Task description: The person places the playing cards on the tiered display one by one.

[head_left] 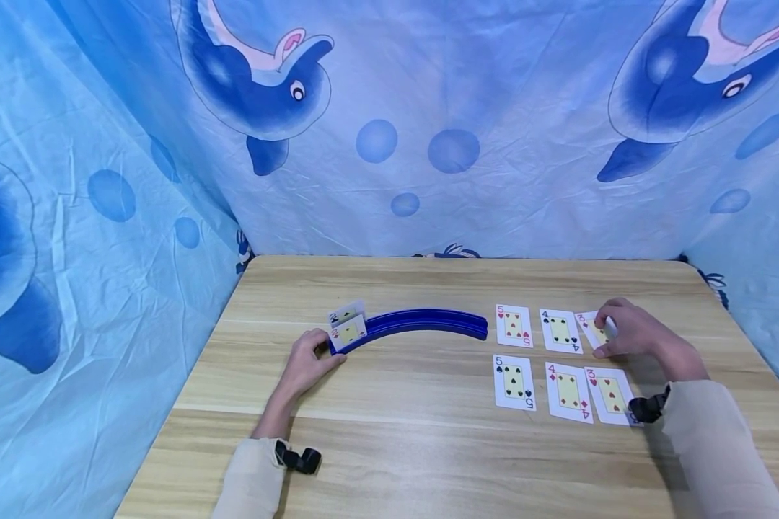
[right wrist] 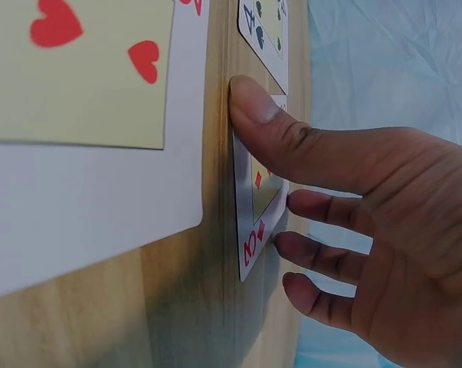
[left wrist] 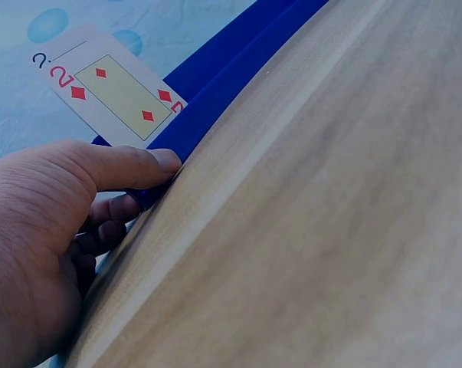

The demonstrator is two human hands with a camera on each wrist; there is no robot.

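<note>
My left hand (head_left: 306, 364) grips the left end of a curved blue card holder (head_left: 422, 318), its thumb along the near side in the left wrist view. Two playing cards stand in that end: a two of diamonds (left wrist: 123, 93) in front and a black-suited card (head_left: 347, 313) behind. Over at the right, my right hand (head_left: 636, 331) holds the three of diamonds (head_left: 591, 328) by its edges, thumb on the near side and fingers on the far side. Right wrist view: the card (right wrist: 250, 230) slants beneath the thumb, partly covered.
Left of the right hand lie a four of spades (head_left: 561, 331) and a five of hearts (head_left: 513, 326). The nearer row has a five of spades (head_left: 513, 382), a four of diamonds (head_left: 568, 391) and a three of hearts (head_left: 610, 395). A blue dolphin-print curtain (head_left: 428, 202) hangs behind the table.
</note>
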